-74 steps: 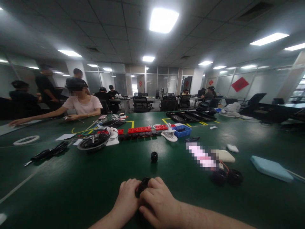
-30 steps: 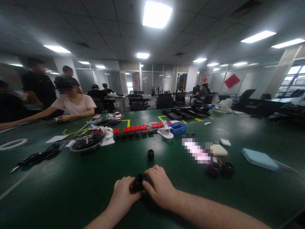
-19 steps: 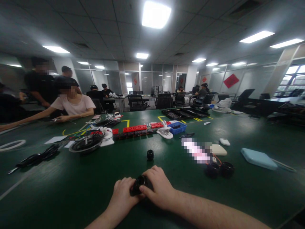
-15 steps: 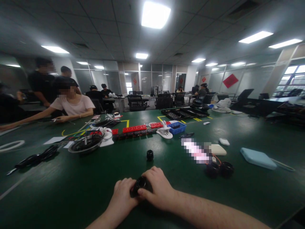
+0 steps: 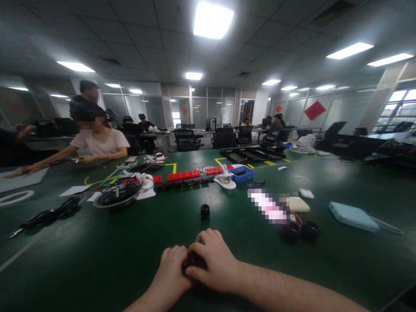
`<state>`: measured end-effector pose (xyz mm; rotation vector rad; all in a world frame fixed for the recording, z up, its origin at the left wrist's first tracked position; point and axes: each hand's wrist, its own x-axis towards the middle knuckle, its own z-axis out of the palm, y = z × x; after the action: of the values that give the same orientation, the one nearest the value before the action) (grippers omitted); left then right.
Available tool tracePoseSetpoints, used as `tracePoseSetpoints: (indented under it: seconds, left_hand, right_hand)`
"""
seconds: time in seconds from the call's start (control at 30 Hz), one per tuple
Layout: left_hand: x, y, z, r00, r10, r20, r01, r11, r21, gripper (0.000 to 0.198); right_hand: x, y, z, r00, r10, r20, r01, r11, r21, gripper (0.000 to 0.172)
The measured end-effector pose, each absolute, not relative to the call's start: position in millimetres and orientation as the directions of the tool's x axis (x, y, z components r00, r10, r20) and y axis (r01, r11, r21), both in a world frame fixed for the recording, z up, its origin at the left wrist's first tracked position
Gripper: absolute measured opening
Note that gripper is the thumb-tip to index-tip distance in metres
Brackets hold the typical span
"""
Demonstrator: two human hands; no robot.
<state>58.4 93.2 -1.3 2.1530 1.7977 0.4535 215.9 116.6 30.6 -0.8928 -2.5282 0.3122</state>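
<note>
My left hand (image 5: 171, 271) and my right hand (image 5: 212, 260) are pressed together low on the green table (image 5: 97, 255), fingers curled round a small black round part (image 5: 192, 260). Only a sliver of that part shows between the fingers. A second small black cylindrical part (image 5: 205, 211) stands alone on the table a short way beyond my hands.
Right of my hands lie two black round parts with wires (image 5: 299, 231), a cream case (image 5: 299, 204) and a light blue case (image 5: 352, 216). Further back are red blocks (image 5: 183, 175), a blue bin (image 5: 241, 173), a bowl of cables (image 5: 117, 196). A person in a pink shirt (image 5: 99, 143) sits far left.
My hands have closed more tightly over the black part, which showed its open end before and is now almost hidden. A standing person at far left has moved.
</note>
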Motion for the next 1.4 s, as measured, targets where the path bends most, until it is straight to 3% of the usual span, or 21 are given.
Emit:
tracePoseSetpoints:
  seconds: [0.2,0.4,0.73,1.2,1.4]
  left_hand:
    - [59,92,2,0.160,0.986,0.042,0.885,-0.162,0.437,0.010]
    - [59,92,1,0.177,0.983,0.043,0.880,-0.178,0.441,0.009]
    - [59,91,4,0.173,0.985,0.026,0.888,-0.168,0.429,0.011]
    - [58,91,2,0.132,0.991,0.015,0.877,-0.124,0.465,0.011]
    - [58,91,7,0.100,0.994,0.035,0.895,-0.105,0.433,0.009]
  right_hand:
    - [216,116,30,-0.689,0.646,0.329,0.546,0.761,-0.351,0.029]
    - [217,119,28,-0.670,0.659,0.341,0.530,0.747,-0.402,0.043]
    - [217,118,34,-0.702,0.609,0.370,0.478,0.788,-0.388,0.030]
    - [212,117,19,-0.852,0.258,0.456,0.279,0.960,-0.022,0.032]
    - [212,114,17,-0.858,0.242,0.453,0.272,0.962,0.001,0.031]
